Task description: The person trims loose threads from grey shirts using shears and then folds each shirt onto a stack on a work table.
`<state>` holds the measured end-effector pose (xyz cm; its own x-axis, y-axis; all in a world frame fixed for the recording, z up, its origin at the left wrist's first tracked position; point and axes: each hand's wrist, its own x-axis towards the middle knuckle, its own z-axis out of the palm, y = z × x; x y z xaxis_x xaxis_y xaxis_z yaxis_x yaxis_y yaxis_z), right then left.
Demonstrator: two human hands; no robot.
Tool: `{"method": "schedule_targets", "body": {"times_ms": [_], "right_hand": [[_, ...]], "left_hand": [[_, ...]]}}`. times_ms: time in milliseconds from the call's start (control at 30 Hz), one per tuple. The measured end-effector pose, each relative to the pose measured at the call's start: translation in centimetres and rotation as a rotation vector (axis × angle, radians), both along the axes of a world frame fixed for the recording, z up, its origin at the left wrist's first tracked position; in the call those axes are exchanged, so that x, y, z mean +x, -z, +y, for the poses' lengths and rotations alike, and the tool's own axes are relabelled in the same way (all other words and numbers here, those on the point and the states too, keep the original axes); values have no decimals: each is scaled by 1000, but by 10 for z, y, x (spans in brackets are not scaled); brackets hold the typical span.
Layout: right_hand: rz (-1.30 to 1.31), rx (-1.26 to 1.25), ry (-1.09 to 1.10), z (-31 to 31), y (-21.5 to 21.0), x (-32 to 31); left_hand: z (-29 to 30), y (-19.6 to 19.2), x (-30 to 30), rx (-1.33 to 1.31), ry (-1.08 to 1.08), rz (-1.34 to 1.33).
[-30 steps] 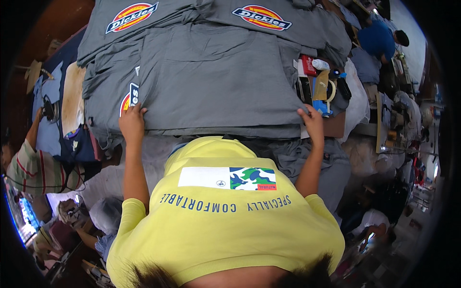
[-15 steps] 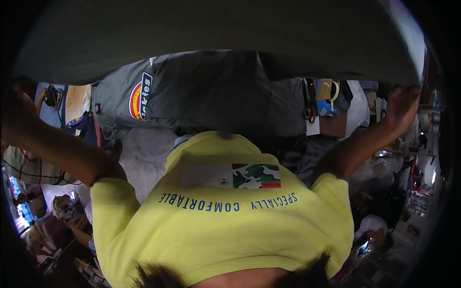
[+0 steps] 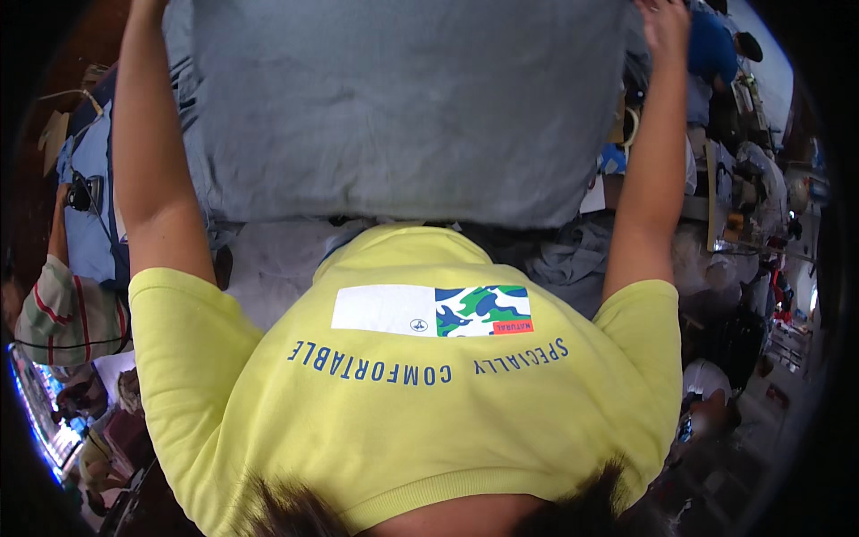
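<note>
A wide sheet of plain grey cloth [image 3: 403, 107] spreads in front of me, its near edge just beyond my yellow shirt. Both my arms stretch forward along its sides. My right hand [image 3: 664, 29] is at the cloth's far right, closed at its edge, with the fingertips partly cut off by the picture's upper rim. Beyond the upper rim at the far left, my left hand is out of view; only its forearm [image 3: 157, 134] shows, beside the cloth. Whatever lies beneath the cloth is hidden.
At left, another person in a striped sleeve [image 3: 72, 304] holds a black iron [image 3: 85, 192] on light blue fabric [image 3: 94, 237]. A person in blue [image 3: 711, 49] is at the far right. Pale crumpled fabric [image 3: 277, 259] lies between me and the grey cloth.
The grey cloth, raised close overhead before, has come down over the dark garment with the colourful logo, hiding it. My arms have swung from out at the sides to straight ahead.
</note>
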<state>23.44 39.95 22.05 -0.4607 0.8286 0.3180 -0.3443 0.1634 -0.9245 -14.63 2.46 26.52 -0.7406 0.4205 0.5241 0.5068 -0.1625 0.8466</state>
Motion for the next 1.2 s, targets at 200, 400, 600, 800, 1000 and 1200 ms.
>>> {"method": "schedule_targets", "body": {"times_ms": [200, 400, 600, 800, 1000, 1200], "right_hand": [[-521, 600, 38, -35, 128, 18], [-782, -32, -6, -126, 211, 140], [-794, -244, 119, -188, 225, 180], [-1020, 198, 94, -202, 218, 166], [-955, 297, 190, -204, 229, 163], [-934, 288, 276, -203, 238, 164]], "left_hand": [[-41, 165, -55, -673, -128, 480], [-145, 276, 88, -766, -103, 92], [-170, 275, 157, -770, -120, -360], [-172, 287, 158, -635, -142, -383], [-170, 298, 149, -597, -182, -392], [-175, 298, 149, -331, -220, -664]]}}
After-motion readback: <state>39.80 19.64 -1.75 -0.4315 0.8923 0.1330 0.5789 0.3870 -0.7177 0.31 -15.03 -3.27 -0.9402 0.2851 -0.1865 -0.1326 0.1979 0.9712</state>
